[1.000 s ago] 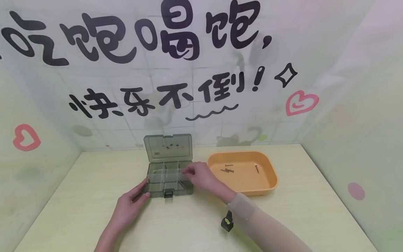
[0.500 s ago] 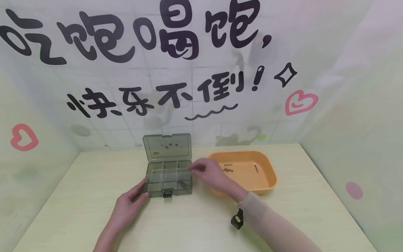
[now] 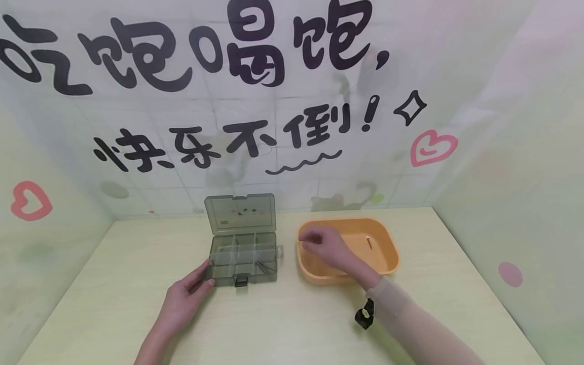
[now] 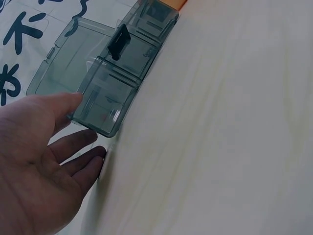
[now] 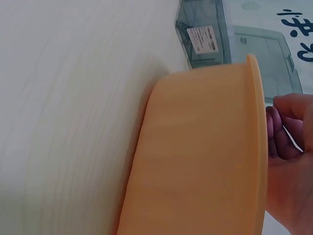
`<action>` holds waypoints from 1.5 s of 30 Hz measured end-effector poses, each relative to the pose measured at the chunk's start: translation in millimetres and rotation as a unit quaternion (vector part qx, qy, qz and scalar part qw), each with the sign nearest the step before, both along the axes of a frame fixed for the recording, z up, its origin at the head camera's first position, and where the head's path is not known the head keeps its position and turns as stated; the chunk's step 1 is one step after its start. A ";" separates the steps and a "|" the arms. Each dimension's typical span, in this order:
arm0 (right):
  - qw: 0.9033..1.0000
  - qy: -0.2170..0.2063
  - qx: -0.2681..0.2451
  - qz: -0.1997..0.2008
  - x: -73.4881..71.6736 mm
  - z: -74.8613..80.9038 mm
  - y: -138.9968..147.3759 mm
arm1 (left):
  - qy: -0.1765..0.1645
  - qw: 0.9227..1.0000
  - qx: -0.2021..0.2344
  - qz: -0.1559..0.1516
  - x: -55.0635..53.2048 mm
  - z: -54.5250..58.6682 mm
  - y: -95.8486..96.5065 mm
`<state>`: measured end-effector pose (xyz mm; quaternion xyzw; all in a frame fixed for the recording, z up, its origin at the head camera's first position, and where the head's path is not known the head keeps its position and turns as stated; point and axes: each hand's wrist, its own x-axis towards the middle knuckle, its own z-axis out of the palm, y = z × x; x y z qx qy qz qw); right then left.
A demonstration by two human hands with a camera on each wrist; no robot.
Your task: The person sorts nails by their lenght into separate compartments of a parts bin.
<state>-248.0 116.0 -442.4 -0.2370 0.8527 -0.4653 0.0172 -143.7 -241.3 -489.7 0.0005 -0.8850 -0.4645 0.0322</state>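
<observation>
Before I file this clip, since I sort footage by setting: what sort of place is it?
Probably a small tabletop work booth: a pale wood-look table backed by a wall with large printed lettering, with an open compartment box and orange tray on it.

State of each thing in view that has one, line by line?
Box: open, upright
Lid: raised, tilted back
Front latch: unfastened
Box screws: lying front right in the box
Tray: upright, uncovered
Tray screw: loose, right part
Left hand: holding the box's left end
Right hand: fingers curled, over the tray's left part
</observation>
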 end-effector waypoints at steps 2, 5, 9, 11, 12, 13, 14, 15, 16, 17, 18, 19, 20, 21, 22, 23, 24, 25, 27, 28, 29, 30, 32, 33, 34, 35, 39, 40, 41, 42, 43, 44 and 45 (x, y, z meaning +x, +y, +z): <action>1.000 -0.008 0.001 0.001 -0.6 -1.0 6.8 | -0.001 1.000 0.000 0.002 0.6 -0.6 -0.4; 1.000 -0.010 0.010 0.005 -2.2 -2.8 17.8 | -0.004 1.000 0.000 0.004 1.4 -1.6 -1.0; 1.000 -0.016 0.019 -0.006 -4.6 -5.5 31.3 | -0.004 1.000 0.002 0.004 1.8 -2.2 -1.0; 1.000 -0.019 0.020 -0.013 -5.0 -5.7 36.4 | -0.003 1.000 0.003 0.004 1.4 -2.1 -0.8; 0.999 -0.020 0.020 -0.017 -5.0 -5.7 38.7 | -0.001 1.000 0.001 0.003 1.2 -2.1 -0.6; 0.999 -0.020 0.019 -0.020 -4.9 -5.6 40.7 | 0.000 1.000 -0.001 0.002 0.9 -2.0 -0.5; 0.999 -0.022 0.019 -0.024 -4.6 -5.2 42.4 | 0.000 1.000 -0.003 0.001 0.5 -2.0 -0.5; 0.999 -0.023 0.020 -0.029 -4.0 -4.5 44.0 | 0.001 1.000 -0.004 0.000 0.2 -2.1 -0.4; 0.999 -0.026 0.019 -0.032 -3.7 -4.1 45.3 | 0.001 1.000 -0.005 0.000 0.1 -2.0 -0.5; 0.999 -0.029 0.019 -0.036 -3.7 -3.8 46.5 | 0.001 1.000 -0.007 0.000 0.1 -2.0 -0.6; 0.999 -0.033 0.019 -0.039 -3.9 -3.9 47.5 | 0.001 1.000 -0.008 0.000 0.3 -2.0 -0.7; 0.998 -0.037 0.020 -0.043 -4.2 -4.2 48.3 | 0.000 1.000 -0.008 0.000 0.4 -2.0 -0.7; 0.998 -0.038 0.022 -0.045 -4.8 -5.0 49.4 | -0.001 1.000 -0.007 0.000 0.3 -1.9 -0.6; 0.998 -0.038 0.023 -0.046 -5.6 -5.8 50.5 | -0.002 1.000 -0.006 0.000 0.3 -1.9 -0.5; 0.998 -0.040 0.024 -0.049 -6.9 -7.2 51.5 | -0.003 1.000 -0.007 0.000 0.5 -1.8 -0.4; 0.997 -0.041 0.027 -0.053 -8.1 -8.3 52.4 | -0.003 1.000 -0.006 -0.001 0.5 -1.6 -0.3; 0.997 -0.042 0.029 -0.055 -9.1 -9.4 53.3 | -0.004 1.000 -0.006 -0.001 0.6 -1.5 -0.1; 0.997 -0.043 0.032 -0.057 -10.3 -10.3 53.8 | -0.004 1.000 -0.006 -0.001 0.6 -1.4 0.0; 0.996 -0.049 0.036 -0.061 -12.3 -11.6 54.7 | -0.004 1.000 -0.006 -0.001 0.7 -1.1 0.2; 0.996 -0.053 0.037 -0.064 -13.2 -11.9 54.8 | -0.003 1.000 -0.006 -0.001 0.7 -1.0 0.3; 0.996 -0.056 0.039 -0.065 -13.7 -11.9 54.9 | -0.003 1.000 -0.005 -0.001 0.6 -0.9 0.3; 0.995 -0.056 0.042 -0.065 -14.3 -12.2 55.0 | -0.002 1.000 -0.006 0.000 0.5 -0.9 0.3; 0.995 -0.055 0.046 -0.064 -15.8 -13.2 54.6 | -0.002 1.000 -0.007 0.001 0.6 -1.2 0.1; 0.995 -0.054 0.049 -0.063 -16.5 -13.8 54.3 | -0.002 1.000 -0.008 0.001 0.6 -1.4 0.0; 0.995 -0.053 0.051 -0.061 -17.3 -14.8 54.0 | -0.002 1.000 -0.008 0.001 0.6 -1.5 0.0; 0.996 -0.052 0.054 -0.057 -18.1 -16.1 53.8 | -0.002 1.000 -0.008 0.001 0.7 -1.6 0.0; 0.995 -0.052 0.067 -0.045 -21.5 -21.9 53.5 | -0.003 1.000 -0.009 0.001 0.9 -1.8 0.4; 0.995 -0.051 0.070 -0.042 -22.1 -23.1 53.6 | -0.003 1.000 -0.008 0.001 1.0 -1.8 0.5; 0.995 -0.051 0.073 -0.039 -22.6 -23.8 53.7 | -0.002 1.000 -0.008 0.001 0.9 -1.8 0.6; 0.995 -0.049 0.077 -0.036 -22.9 -24.2 53.7 | -0.002 1.000 -0.008 0.001 0.9 -1.7 0.6; 0.995 -0.047 0.080 -0.035 -23.0 -24.1 53.7 | -0.001 1.000 -0.008 0.001 0.7 -1.7 0.6; 0.995 -0.047 0.081 -0.034 -23.1 -23.7 53.4 | -0.001 1.000 -0.008 0.001 0.5 -1.7 0.6; 0.995 -0.048 0.083 -0.034 -23.0 -23.2 53.0 | 0.000 1.000 -0.007 0.001 0.3 -1.7 0.6</action>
